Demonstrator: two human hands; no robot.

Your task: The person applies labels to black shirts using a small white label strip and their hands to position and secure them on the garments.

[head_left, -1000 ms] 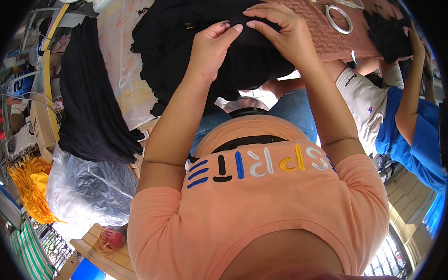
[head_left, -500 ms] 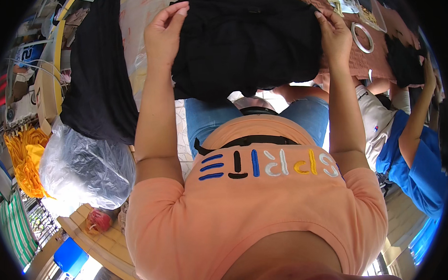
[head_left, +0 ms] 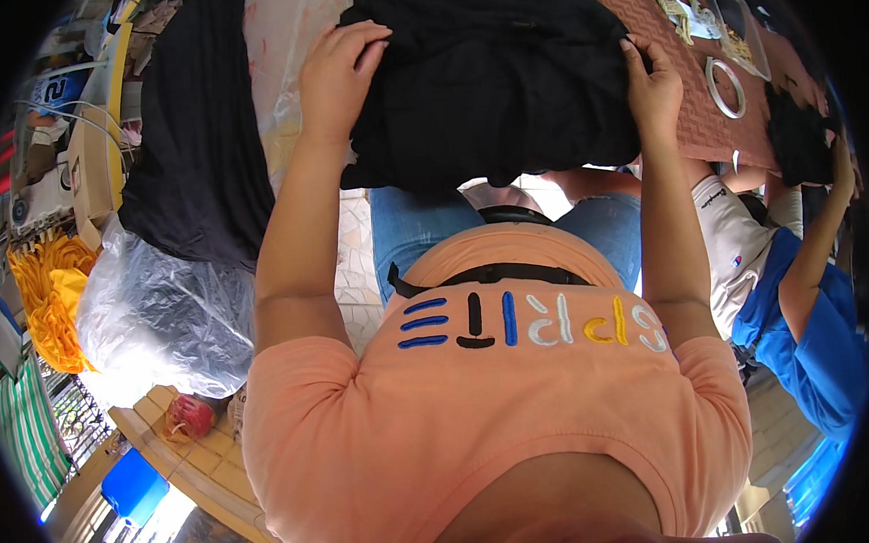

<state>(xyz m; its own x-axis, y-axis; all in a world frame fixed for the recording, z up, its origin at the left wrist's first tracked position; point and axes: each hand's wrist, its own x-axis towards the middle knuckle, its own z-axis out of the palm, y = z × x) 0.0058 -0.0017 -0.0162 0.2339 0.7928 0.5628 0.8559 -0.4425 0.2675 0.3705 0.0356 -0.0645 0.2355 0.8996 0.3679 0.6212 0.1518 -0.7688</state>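
A piece of black cloth (head_left: 495, 97), perhaps a garment, lies in front of me in soft folds, its near edge hanging above my knees. My left hand (head_left: 337, 79) rests at its left edge, thumb and fingers parted over the fabric. On the opposite edge, my right hand (head_left: 656, 89) pinches the cloth between thumb and fingertips. Beside my left forearm hangs another long black cloth (head_left: 195, 136).
A quilted reddish-brown cover (head_left: 698, 133) spreads to the right, bearing a white ring (head_left: 725, 87) and a clear plastic tray (head_left: 737, 31). A clear plastic bag (head_left: 168, 319) and yellow cloth (head_left: 53, 304) are at left. A co-worker in blue (head_left: 810, 335) sits at right.
My left hand has come slightly nearer and its thumb and fingers have parted. The black cloth's near edge now looks rounder and more bunched. My right hand stays at the right edge.
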